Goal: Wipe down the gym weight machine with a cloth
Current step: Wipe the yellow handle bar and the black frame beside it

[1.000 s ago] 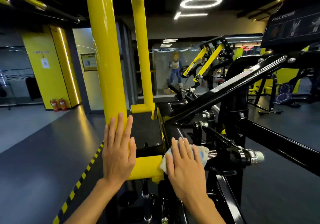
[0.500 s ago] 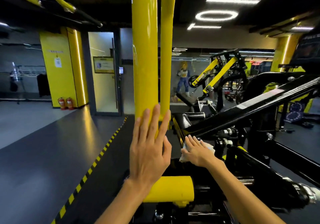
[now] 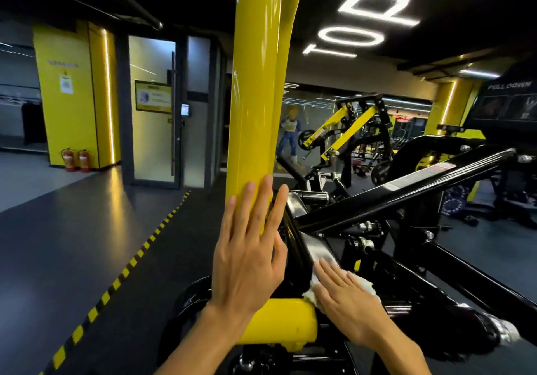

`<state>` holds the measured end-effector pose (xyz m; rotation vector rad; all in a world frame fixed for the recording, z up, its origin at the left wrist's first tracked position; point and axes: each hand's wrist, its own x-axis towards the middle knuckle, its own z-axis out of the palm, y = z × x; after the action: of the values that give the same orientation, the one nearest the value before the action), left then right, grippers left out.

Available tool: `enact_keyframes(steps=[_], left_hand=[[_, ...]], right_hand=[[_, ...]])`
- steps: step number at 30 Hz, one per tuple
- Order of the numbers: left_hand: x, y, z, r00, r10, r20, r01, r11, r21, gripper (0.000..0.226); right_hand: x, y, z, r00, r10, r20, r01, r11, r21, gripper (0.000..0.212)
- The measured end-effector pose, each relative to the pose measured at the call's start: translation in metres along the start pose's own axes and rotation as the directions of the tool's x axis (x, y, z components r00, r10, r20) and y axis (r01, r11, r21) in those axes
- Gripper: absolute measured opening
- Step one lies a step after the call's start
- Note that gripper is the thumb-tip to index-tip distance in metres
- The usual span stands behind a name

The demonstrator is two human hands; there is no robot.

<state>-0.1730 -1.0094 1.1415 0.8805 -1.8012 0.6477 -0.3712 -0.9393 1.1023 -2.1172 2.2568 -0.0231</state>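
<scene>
left hand [image 3: 248, 261] flat, fingers spread, on glossy yellow steel upright [image 3: 254, 98] | right hand [image 3: 347, 299] flat, pressing crumpled white cloth [image 3: 364, 283], mostly hidden, on black frame [image 3: 406, 188]

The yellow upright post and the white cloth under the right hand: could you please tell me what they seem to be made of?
The yellow upright post looks like glossy painted metal tubing: smooth, with bright streaks of reflected light. The white cloth under the right hand looks like soft, matt fabric, bunched and rumpled; the exact fibre is unclear.
</scene>
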Motion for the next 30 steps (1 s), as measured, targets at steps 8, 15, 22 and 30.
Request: enact_keyframes(steps=[8, 15, 22, 30], left_hand=[[0.000, 0.000, 0.001, 1.000, -0.009, 0.011, 0.009, 1.000, -0.015, 0.074], [0.001, 0.000, -0.001, 1.000, -0.009, 0.024, 0.010, 1.000, -0.015, 0.076], [0.000, 0.000, -0.002, 1.000, -0.013, 0.029, 0.013, 1.000, -0.016, 0.072], [0.000, 0.002, 0.000, 1.000, -0.027, -0.002, 0.027, 0.999, -0.029, 0.070]], right_hand=[[0.092, 0.017, 0.002, 0.998, 0.061, 0.009, -0.062, 0.995, 0.083, 0.070], [0.139, 0.024, -0.006, 0.999, 0.051, -0.012, -0.050, 0.995, 0.091, 0.065], [0.053, 0.022, 0.011, 0.991, -0.034, -0.127, 0.042, 0.998, 0.054, 0.059], [-0.003, -0.023, 0.056, 0.753, -0.085, -0.652, 0.194, 0.976, 0.096, 0.057]])
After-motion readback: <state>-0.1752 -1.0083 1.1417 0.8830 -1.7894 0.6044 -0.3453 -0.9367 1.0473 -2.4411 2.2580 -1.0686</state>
